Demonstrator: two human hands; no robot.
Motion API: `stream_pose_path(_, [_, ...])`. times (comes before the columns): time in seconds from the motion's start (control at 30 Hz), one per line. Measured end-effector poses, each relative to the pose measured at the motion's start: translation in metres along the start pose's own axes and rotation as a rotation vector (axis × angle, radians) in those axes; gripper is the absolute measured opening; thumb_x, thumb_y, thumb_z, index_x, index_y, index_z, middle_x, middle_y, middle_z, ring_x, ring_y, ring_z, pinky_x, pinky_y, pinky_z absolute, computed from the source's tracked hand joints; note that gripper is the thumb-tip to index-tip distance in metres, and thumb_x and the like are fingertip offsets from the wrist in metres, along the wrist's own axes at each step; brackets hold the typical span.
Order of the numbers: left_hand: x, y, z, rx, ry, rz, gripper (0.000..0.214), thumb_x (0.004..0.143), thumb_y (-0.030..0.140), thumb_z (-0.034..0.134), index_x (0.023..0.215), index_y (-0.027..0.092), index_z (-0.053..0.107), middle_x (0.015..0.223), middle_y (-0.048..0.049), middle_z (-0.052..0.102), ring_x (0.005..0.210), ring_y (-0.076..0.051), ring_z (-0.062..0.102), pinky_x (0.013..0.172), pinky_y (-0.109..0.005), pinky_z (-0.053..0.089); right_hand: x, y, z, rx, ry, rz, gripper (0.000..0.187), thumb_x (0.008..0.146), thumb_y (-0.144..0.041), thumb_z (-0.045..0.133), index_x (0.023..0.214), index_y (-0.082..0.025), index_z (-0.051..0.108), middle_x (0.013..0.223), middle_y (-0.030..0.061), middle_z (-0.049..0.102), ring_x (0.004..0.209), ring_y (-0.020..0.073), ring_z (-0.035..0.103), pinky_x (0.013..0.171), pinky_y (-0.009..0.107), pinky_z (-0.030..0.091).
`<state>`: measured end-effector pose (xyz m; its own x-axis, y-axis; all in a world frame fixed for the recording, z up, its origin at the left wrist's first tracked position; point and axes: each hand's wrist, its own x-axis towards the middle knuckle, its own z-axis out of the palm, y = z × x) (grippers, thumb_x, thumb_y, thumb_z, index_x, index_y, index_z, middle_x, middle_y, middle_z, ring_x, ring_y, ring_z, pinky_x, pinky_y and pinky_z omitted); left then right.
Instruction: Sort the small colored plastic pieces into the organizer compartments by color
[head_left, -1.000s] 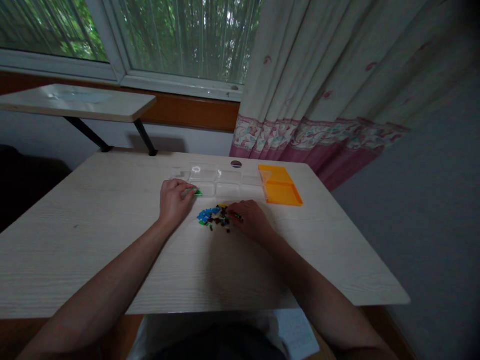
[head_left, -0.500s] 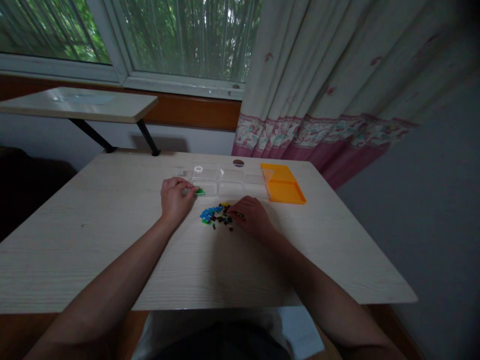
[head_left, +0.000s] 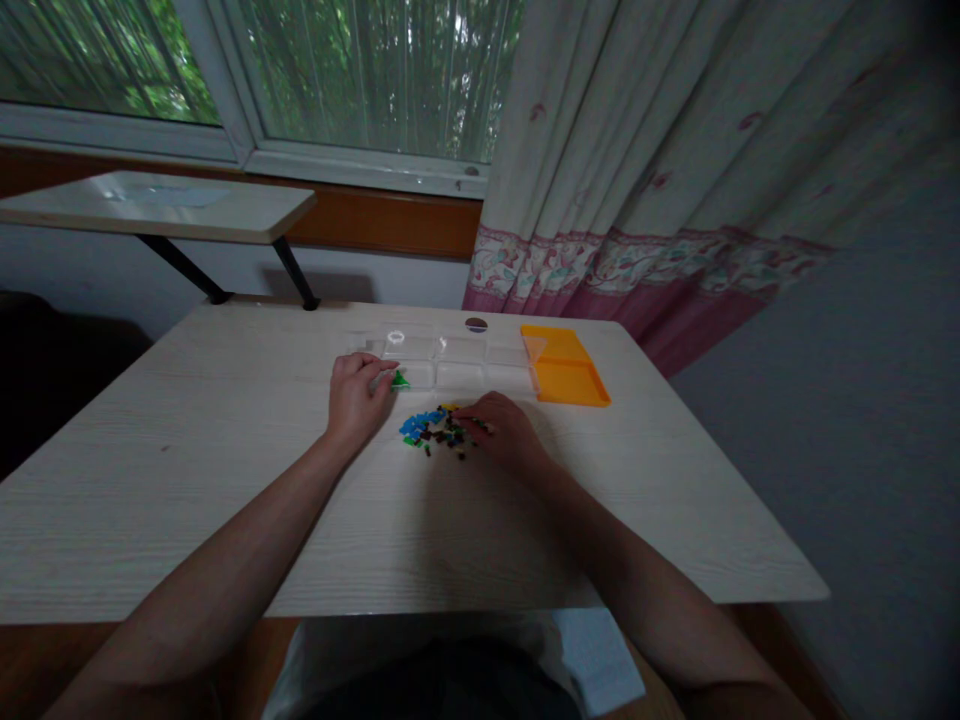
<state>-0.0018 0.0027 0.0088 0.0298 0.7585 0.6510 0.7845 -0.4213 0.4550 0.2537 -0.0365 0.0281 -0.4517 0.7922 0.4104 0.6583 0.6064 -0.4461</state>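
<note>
My left hand (head_left: 360, 400) rests at the near left edge of a clear plastic compartment tray (head_left: 460, 391). Its thumb and index finger are apart, just beside a green piece (head_left: 400, 380) at the tray's near left compartment. Over the right side of a pile of small blue, brown, green and yellow pieces (head_left: 427, 424) reaches my right hand (head_left: 502, 432). Its index finger stretches out onto the pile, and the fingers look spread among the pieces. What lies under that palm is hidden.
An orange tray or lid (head_left: 574, 383) adjoins the clear tray's right end. A round brown spot (head_left: 476, 325) shows behind it on the wooden table (head_left: 360, 540). A raised shelf (head_left: 247, 215) on black legs stands at the back left, near the window; a curtain (head_left: 570, 200) hangs behind the table.
My left thumb and index finger have parted from the green piece, which now shows more fully. My right fingers have shifted slightly over the pile and its pieces have moved a little.
</note>
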Motion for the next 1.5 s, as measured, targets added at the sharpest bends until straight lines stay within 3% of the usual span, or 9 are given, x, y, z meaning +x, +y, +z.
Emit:
stream_pose_path(0.17, [-0.006, 0.022, -0.003, -0.119, -0.167, 0.253, 0.024, 0.092, 0.027, 0.054, 0.11, 0.023, 0.069, 0.099, -0.0064, 0.062, 0.098, -0.021, 0.053, 0.091, -0.04, 0.042, 0.0, -0.006, -0.002, 0.193, 0.046, 0.17, 0.015, 0.085, -0.026, 0.065, 0.095, -0.026, 0.075, 0.089, 0.0034, 0.074, 0.082, 0.0171, 0.065, 0.078, 0.03, 0.05])
stream_pose_path(0.33, [-0.012, 0.042, -0.006, -0.211, -0.337, 0.453, 0.028, 0.092, 0.03, 0.054, 0.118, 0.022, 0.064, 0.102, -0.0066, 0.063, 0.099, -0.021, 0.054, 0.09, -0.039, 0.043, 0.001, -0.008, -0.002, 0.419, -0.02, 0.31, 0.019, 0.085, -0.034, 0.062, 0.095, -0.026, 0.075, 0.091, 0.0016, 0.076, 0.084, 0.0184, 0.068, 0.08, 0.031, 0.051])
stream_pose_path(0.7, [-0.013, 0.045, -0.006, -0.24, -0.348, 0.446, 0.027, 0.092, 0.034, 0.055, 0.114, 0.021, 0.066, 0.098, -0.0063, 0.064, 0.095, -0.02, 0.054, 0.087, -0.037, 0.044, 0.0, -0.008, 0.003, 0.52, -0.048, 0.304, 0.025, 0.086, -0.035, 0.059, 0.101, -0.023, 0.074, 0.093, 0.002, 0.075, 0.086, 0.0179, 0.068, 0.08, 0.03, 0.051])
stream_pose_path(1.07, [-0.012, 0.043, -0.004, -0.254, -0.368, 0.414, 0.024, 0.093, 0.032, 0.052, 0.108, 0.023, 0.069, 0.094, -0.0069, 0.066, 0.092, -0.02, 0.056, 0.085, -0.038, 0.045, -0.001, -0.011, 0.005, 0.262, -0.003, 0.173, 0.022, 0.087, -0.021, 0.058, 0.104, -0.025, 0.071, 0.096, 0.0027, 0.073, 0.088, 0.0159, 0.066, 0.08, 0.029, 0.051])
stream_pose_path(1.5, [-0.014, 0.042, -0.002, -0.285, -0.368, 0.42, 0.021, 0.092, 0.031, 0.056, 0.105, 0.022, 0.07, 0.091, -0.0061, 0.066, 0.09, -0.02, 0.056, 0.082, -0.036, 0.045, -0.004, -0.008, 0.01, 0.18, 0.029, 0.056, 0.023, 0.086, -0.015, 0.054, 0.103, -0.022, 0.068, 0.097, 0.005, 0.07, 0.092, 0.0172, 0.063, 0.083, 0.031, 0.05])
